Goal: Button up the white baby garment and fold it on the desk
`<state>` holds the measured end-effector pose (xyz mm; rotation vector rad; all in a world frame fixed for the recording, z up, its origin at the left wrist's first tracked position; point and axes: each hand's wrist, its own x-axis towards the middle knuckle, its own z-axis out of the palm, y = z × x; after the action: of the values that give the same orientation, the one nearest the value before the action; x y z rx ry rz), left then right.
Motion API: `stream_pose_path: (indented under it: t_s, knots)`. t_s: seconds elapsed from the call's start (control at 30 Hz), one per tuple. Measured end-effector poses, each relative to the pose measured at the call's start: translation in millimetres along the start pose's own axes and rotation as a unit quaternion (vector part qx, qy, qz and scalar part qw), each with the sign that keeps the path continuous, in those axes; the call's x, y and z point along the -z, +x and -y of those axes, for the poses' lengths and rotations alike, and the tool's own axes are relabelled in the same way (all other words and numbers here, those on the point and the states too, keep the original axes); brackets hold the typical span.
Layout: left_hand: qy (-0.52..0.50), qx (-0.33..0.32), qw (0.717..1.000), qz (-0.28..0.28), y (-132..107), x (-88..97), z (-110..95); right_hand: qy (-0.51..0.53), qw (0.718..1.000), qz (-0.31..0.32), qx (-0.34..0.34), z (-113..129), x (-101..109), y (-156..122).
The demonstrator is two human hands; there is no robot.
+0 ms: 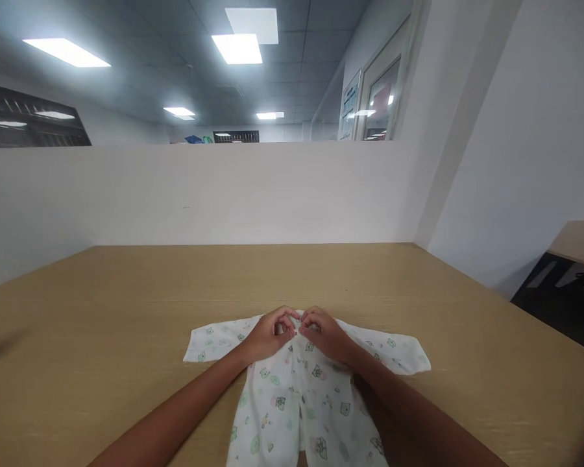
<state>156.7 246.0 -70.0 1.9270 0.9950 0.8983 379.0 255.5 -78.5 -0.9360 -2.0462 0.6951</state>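
A small white long-sleeved baby garment [316, 395], printed with green bears and leaves, lies face up with its sleeves spread to both sides. Its front opening runs down the middle, and a gap shows low down between the two halves. At the neckline my left hand [271, 334] pinches the fabric edge between thumb and fingers. Opposite it, very close, my right hand [325, 334] pinches the other side of the opening the same way. Fingertips hide most of the collar, and any fastener between them is too small to make out.
The garment rests on a wide wood-coloured table [175, 279]. A low white partition [253, 194] closes off the table's far side, and a white wall [516, 162] stands to the right. Beyond the wall's lower end is a dark-sided piece of furniture [559, 292] with a wooden top.
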Motion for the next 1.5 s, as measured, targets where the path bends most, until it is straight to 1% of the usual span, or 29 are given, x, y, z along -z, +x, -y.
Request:
stream_pose_path:
  t_s: [0.07, 0.17, 0.27, 0.33, 0.4, 0.47, 0.53, 0.67, 0.77, 0.83, 0.93, 1.03, 1.1, 1.2, 1.3, 1.4, 1.5]
  knots:
    - [0.084, -0.023, 0.996, -0.013, -1, -0.9, 0, -0.058, 0.998, -0.018, 0.009, -2, -1, -1]
    - [0.208, -0.072, 0.975, -0.039, -3, -3.7, 0, -0.124, 0.989, -0.069, 0.046, 0, 1, -3]
    - [0.267, -0.088, 0.958, -0.046, -5, -6.3, 2, -0.151, 0.981, -0.089, 0.089, 14, 6, -9]
    - [0.287, -0.089, 0.952, -0.051, -6, -7.7, 3, -0.159, 0.982, -0.071, 0.079, 30, 7, -17]
    - [0.298, -0.092, 0.949, -0.051, -6, -8.5, 4, -0.162, 0.986, -0.028, 0.016, 47, 2, -30]
    - [0.306, -0.094, 0.946, -0.049, -7, -8.6, 3, -0.169, 0.984, 0.015, -0.052, 62, -6, -43]
    - [0.304, -0.097, 0.946, -0.053, -8, -7.9, 0, -0.178, 0.98, 0.024, -0.083, 70, -14, -53]
    - [0.262, -0.126, 0.954, -0.07, -11, -5.0, -8, -0.152, 0.985, 0.017, -0.073, 68, -20, -59]
    - [0.267, -0.147, 0.951, -0.05, -11, -3.2, -9, -0.14, 0.989, 0.011, -0.055, 63, -19, -59]
    - [0.283, -0.149, 0.947, -0.036, -11, -2.6, -6, -0.142, 0.989, 0.007, -0.05, 64, -18, -60]
    - [0.266, -0.13, 0.954, -0.033, -9, -2.2, -3, -0.146, 0.988, 0.002, -0.05, 68, -18, -62]
    - [0.223, -0.091, 0.97, -0.044, -6, -2.6, -3, -0.148, 0.988, 0.001, -0.052, 71, -18, -63]
    - [0.216, -0.066, 0.973, -0.048, -4, -3.0, -5, -0.15, 0.987, 0.002, -0.057, 71, -19, -62]
    - [0.228, -0.049, 0.971, -0.049, 0, -3.4, -8, -0.154, 0.986, -0.001, -0.065, 71, -19, -61]
    - [0.245, -0.046, 0.967, -0.049, 1, -4.6, -10, -0.162, 0.985, -0.005, -0.065, 71, -19, -60]
    - [0.275, -0.059, 0.958, -0.049, 0, -7.3, -10, -0.17, 0.984, -0.002, -0.059, 69, -19, -60]
    - [0.302, -0.083, 0.949, -0.038, -1, -7.8, -11, -0.176, 0.983, -0.002, -0.049, 67, -19, -60]
